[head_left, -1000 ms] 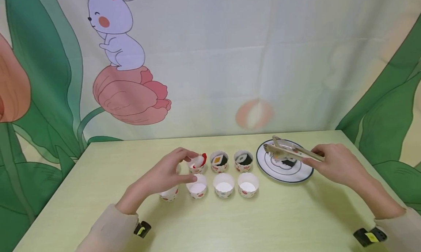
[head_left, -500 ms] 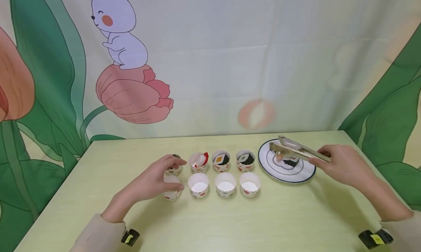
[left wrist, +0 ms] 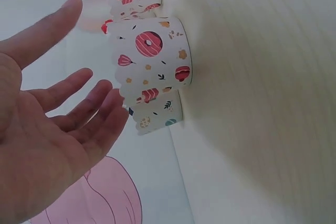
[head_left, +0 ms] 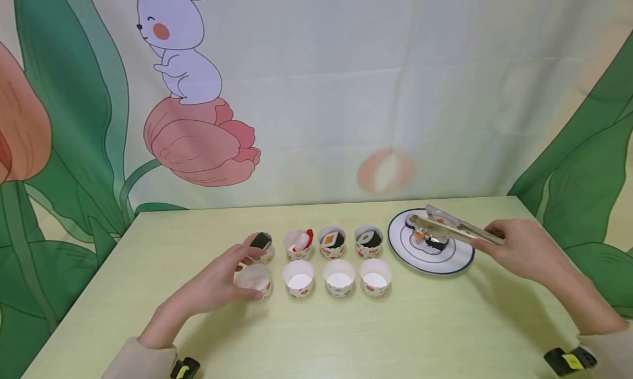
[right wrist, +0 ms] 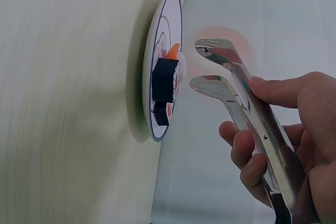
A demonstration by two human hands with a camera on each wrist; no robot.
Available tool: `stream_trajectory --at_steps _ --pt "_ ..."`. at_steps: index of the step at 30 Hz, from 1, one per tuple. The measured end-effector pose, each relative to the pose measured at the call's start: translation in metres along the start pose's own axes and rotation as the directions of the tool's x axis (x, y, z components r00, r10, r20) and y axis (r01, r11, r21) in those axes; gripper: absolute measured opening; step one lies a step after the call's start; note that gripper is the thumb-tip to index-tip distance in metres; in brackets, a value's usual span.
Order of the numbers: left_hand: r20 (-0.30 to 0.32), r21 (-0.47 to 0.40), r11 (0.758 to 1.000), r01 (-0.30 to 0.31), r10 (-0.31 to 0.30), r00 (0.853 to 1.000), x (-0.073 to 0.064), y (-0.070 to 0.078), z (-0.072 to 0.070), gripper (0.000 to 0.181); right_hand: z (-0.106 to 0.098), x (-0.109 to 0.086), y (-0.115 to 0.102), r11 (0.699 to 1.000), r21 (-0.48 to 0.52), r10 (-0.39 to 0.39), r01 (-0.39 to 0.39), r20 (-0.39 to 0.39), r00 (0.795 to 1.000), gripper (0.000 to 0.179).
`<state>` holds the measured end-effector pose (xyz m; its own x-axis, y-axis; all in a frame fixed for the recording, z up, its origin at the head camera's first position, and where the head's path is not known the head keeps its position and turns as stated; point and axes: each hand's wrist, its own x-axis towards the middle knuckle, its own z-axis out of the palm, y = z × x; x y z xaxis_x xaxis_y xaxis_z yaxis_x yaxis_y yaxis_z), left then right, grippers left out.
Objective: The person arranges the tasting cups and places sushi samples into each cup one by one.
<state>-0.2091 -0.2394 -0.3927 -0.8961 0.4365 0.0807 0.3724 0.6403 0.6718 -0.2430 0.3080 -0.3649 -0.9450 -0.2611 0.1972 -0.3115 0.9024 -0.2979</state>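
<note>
My left hand, fingers apart and thumb spread, is right at the front-left paper cup; the left wrist view shows its fingertips beside the scalloped rim of a cup with a doughnut print. My right hand grips metal tongs over the blue-rimmed white plate. On the plate lie toy sushi pieces, among them a black-wrapped roll and an orange-topped piece. The tongs' tips stand apart above these pieces with nothing between them, as the right wrist view shows.
Paper cups stand in two rows. Those at the back hold a black-wrapped piece, a red-and-white piece, an orange-centred roll and another roll. Front cups show white insides. A printed curtain hangs behind the table.
My left hand has moved left and toward me, from the second front cup to the leftmost one. The tongs have shifted slightly right over the plate, still in my right hand.
</note>
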Motion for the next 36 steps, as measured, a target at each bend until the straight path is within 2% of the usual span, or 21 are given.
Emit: stream_trajectory --at_steps 3,8,11,15,22,30,36 --pt "-0.001 -0.043 0.999 0.002 -0.002 1.000 -0.002 -0.003 -0.002 0.070 -0.001 -0.001 0.001 1.000 0.011 0.008 -0.008 0.007 1.000 0.045" --pt "-0.037 -0.062 0.998 -0.015 0.013 0.999 -0.007 -0.007 -0.004 0.070 -0.001 -0.003 0.004 0.999 0.024 0.032 -0.032 0.023 0.999 0.049" --pt "-0.039 -0.049 0.999 0.013 -0.015 0.999 -0.008 -0.010 -0.004 0.073 -0.002 -0.003 0.006 0.999 0.017 0.043 -0.044 0.030 0.999 0.051" --pt "-0.018 -0.065 0.996 0.056 -0.057 0.998 -0.009 -0.015 -0.001 0.077 -0.004 -0.004 0.009 0.999 0.004 0.046 -0.046 0.033 0.998 0.052" --pt "0.037 -0.212 0.969 0.126 -0.121 0.992 -0.009 -0.022 0.003 0.080 -0.008 -0.005 0.011 0.999 -0.005 0.054 -0.054 0.039 0.998 0.054" --pt "0.093 -0.305 0.941 0.147 -0.124 0.988 -0.011 -0.028 0.006 0.078 -0.006 -0.007 0.014 0.998 -0.023 0.064 -0.063 0.043 0.997 0.054" --pt "0.104 -0.311 0.941 0.135 -0.107 0.989 -0.012 -0.032 0.007 0.078 -0.007 -0.010 0.018 0.998 -0.025 0.064 -0.063 0.046 0.997 0.051"
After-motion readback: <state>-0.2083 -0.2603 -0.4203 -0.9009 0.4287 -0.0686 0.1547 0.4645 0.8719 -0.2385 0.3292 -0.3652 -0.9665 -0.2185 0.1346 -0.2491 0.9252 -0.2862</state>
